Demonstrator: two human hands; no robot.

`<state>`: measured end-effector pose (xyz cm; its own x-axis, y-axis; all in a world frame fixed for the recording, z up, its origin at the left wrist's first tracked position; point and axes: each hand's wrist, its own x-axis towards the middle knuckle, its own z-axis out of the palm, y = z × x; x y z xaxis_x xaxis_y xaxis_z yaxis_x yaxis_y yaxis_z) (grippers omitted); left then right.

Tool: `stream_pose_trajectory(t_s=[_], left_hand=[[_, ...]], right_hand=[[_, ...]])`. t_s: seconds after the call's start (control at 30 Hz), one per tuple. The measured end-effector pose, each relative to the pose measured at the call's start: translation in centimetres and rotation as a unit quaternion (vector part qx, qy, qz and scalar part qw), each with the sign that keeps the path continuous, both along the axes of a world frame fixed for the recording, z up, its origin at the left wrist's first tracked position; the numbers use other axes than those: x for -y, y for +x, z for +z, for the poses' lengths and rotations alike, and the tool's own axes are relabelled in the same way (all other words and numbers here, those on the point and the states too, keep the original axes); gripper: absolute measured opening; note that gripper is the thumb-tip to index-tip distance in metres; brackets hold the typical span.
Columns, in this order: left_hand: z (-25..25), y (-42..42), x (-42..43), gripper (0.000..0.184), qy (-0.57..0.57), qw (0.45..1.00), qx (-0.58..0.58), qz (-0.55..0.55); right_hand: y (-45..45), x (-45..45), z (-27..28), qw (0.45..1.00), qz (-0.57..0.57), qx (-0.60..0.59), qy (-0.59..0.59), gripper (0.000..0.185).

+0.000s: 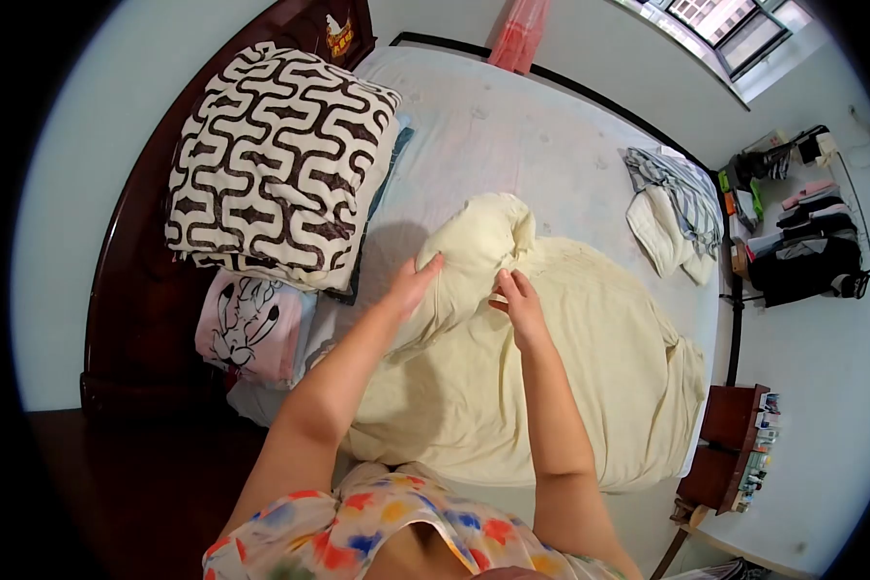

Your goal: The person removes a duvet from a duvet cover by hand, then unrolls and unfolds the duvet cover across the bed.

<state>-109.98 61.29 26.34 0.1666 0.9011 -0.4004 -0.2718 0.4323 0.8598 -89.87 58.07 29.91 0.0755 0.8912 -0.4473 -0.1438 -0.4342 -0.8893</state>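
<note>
A cream quilt [561,387] lies spread and wrinkled over the near part of the bed, its upper end bunched into a puffy lump. My left hand [416,283] grips the left side of that lump, thumb on top and the other fingers hidden under the cloth. Close to the lump's right side is my right hand [517,302], its fingers slightly curled and apart. No cloth shows between them, and I cannot tell if the fingertips touch the quilt.
The bed sheet [551,174] is pale. At the left, a folded black-and-white patterned blanket [280,164] and a pink pillow [246,324] lie by the dark headboard [126,319]. Striped cloth [681,198] lies far right, near hanging clothes [812,246] and a brown cabinet [735,445].
</note>
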Motion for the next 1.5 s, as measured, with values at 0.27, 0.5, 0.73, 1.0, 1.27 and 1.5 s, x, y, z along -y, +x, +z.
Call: stream_pose_trajectory(t_s=[0.27, 0.5, 0.73, 1.0, 1.27, 1.5], left_hand=[[0.7, 1.1, 3.7, 0.062, 0.163, 0.977, -0.135, 0.004], [7.4, 3.0, 9.7, 0.085, 0.322, 0.911, -0.252, -0.057], [7.9, 1.2, 10.4, 0.061, 0.243, 0.962, -0.124, -0.002], [11.5, 0.2, 14.9, 0.037, 0.236, 0.939, -0.246, -0.055], [12.2, -0.7, 16.5, 0.028, 0.197, 0.966, -0.162, -0.038], [12.9, -0.4, 18.4, 0.033, 0.208, 0.964, -0.118, -0.117]], right_hand=[[-1.8, 2.4, 2.8, 0.985, -0.091, -0.136, 0.049, 0.041], [-3.9, 5.0, 6.2, 0.977, -0.011, -0.144, 0.155, 0.044], [-1.3, 8.9, 7.8, 0.974, 0.13, -0.104, 0.154, 0.03], [0.0, 14.4, 13.3, 0.839, -0.063, 0.25, 0.479, 0.017], [0.3, 17.2, 11.3, 0.803, 0.101, 0.483, 0.332, 0.018], [-0.9, 18.7, 13.9, 0.787, -0.018, 0.419, 0.453, 0.064]])
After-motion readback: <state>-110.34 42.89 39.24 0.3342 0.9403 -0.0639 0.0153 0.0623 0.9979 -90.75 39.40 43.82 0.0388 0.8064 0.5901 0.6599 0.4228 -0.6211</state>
